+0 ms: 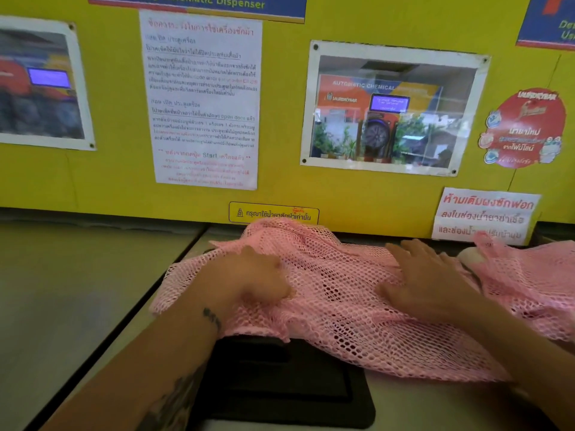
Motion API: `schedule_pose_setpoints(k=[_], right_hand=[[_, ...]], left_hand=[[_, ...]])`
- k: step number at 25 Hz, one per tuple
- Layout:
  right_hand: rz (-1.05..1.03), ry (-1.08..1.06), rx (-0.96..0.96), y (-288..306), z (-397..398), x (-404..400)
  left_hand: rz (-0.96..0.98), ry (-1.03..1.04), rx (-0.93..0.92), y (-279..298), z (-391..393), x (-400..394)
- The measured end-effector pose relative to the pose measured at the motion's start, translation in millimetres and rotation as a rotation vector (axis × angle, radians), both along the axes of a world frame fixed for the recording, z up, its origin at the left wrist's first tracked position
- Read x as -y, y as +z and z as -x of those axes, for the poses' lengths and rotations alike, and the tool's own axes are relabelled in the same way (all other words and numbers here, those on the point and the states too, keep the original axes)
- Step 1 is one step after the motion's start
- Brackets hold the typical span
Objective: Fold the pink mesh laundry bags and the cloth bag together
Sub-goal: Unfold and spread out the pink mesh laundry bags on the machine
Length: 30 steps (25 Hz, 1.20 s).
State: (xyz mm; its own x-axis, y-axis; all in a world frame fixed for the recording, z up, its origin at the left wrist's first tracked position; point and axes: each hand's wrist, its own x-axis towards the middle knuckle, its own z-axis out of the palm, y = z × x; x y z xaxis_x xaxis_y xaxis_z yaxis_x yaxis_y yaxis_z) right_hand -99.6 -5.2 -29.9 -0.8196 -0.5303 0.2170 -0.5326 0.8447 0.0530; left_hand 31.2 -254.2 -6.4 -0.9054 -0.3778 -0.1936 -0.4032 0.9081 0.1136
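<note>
While the pink mesh bag [336, 293] lies spread over the black panel [280, 387] below the yellow wall [280, 188], my left hand [252, 278] bunches its netting in curled fingers and my right hand [429, 281] presses flat, fingers spread, gripping nothing.

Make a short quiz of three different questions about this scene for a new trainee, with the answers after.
1. True or false: both hands rest on the pink mesh bag.
2. What lies under the near edge of the mesh bag? A) a black lid B) a blue basket C) a red towel
3. Fill in: the wall behind the mesh bag is ____ in colour.

Key:
1. True. The left hand lies curled on the mesh, the right hand lies flat on it.
2. A, the black lid.
3. Yellow; the yellow wall carries paper notices.
</note>
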Motion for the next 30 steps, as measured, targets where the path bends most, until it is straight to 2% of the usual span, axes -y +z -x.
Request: schedule_pose_setpoints(k=[1, 2, 4, 6, 8, 10, 11, 13, 15, 17, 19, 22, 24, 26, 28, 30], right_hand=[[0.009, 0.001, 0.030, -1.0, -0.7, -1.6], [0.045, 0.014, 0.055, -1.4, -0.4, -3.3], [0.219, 0.084, 0.058, 3.7, -1.0, -3.0], [0.339, 0.206, 0.068, 12.7, -6.6, 7.8], [0.265, 0.330, 0.155, 24.2, -17.9, 28.8], [0.182, 0.414, 0.238, 27.5, -33.0, 55.5], [0.160, 0.437, 0.258, 26.4, -42.2, 68.9], [0.098, 0.499, 0.310, 16.6, -59.0, 92.7], [-0.016, 0.581, 0.334, 2.3, -71.7, 103.7], [-0.006, 0.647, 0.365, 4.0, -78.1, 96.0], [0.023, 0.645, 0.483, 18.6, -78.4, 77.7], [0.013, 0.521, 0.598, 37.5, -68.9, 54.1], [0.094, 0.500, 0.546, 39.8, -58.9, 51.1], [0.322, 0.495, 0.413, 33.3, -52.3, 55.0], [0.488, 0.471, 0.313, 24.3, -56.8, 60.7], [0.449, 0.493, 0.433, 14.5, -66.5, 68.3]], left_hand=[[0.019, -0.061, 0.064, -1.0, -2.6, -4.3], [0.012, -0.104, 0.049, -1.8, -3.8, -5.8], [-0.085, -0.194, -0.067, 2.5, -7.4, -5.9], [-0.289, -0.242, -0.209, 13.7, -15.8, -3.9], [-0.438, -0.157, -0.475, 23.5, -18.6, 7.3], [-0.362, 0.003, -0.721, 21.0, -13.5, 24.8], [-0.279, 0.052, -0.765, 15.1, -11.2, 31.8], [-0.226, 0.086, -0.741, -6.4, -4.4, 40.0], [-0.247, 0.052, -0.609, -22.6, 1.3, 41.7], [-0.177, 0.041, -0.409, -29.5, 9.1, 46.6], [-0.139, 0.066, -0.287, -29.3, 13.8, 54.9], [-0.265, 0.177, -0.391, -25.8, 10.1, 74.5], [-0.198, 0.245, -0.417, -19.8, 4.5, 78.3], [-0.065, 0.282, -0.495, -11.8, 3.1, 72.1], [-0.095, 0.217, -0.577, -0.8, -0.8, 53.1], [-0.232, 0.063, -0.450, 4.5, -4.6, 39.5]])
